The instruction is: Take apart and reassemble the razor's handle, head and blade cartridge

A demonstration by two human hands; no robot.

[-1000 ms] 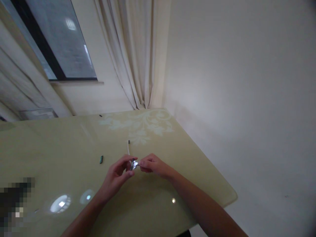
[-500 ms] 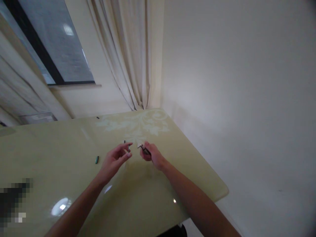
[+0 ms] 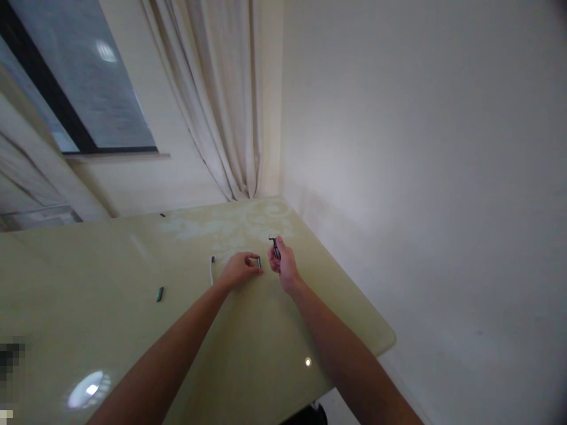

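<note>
In the head view my left hand is over the table, thumb and fingertips closed on a small dark-green stick that looks like a battery and is held upright. Just to its right, my right hand wraps around a slim dark tool with a thin bent tip pointing up and left. A small gap separates the two hands. The tool's lower part is hidden in my fingers, and its exact kind is unclear.
A similar dark-green stick lies on the pale glossy table. A white cable with a dark end lies behind my left wrist. A tiny dark piece is near the back edge. The wall borders the table's right side.
My left hand has moved right with the stick and turned its fingers downward. My right hand has risen and tilted the tool more upright. The view has shifted slightly, and the cable shows more.
</note>
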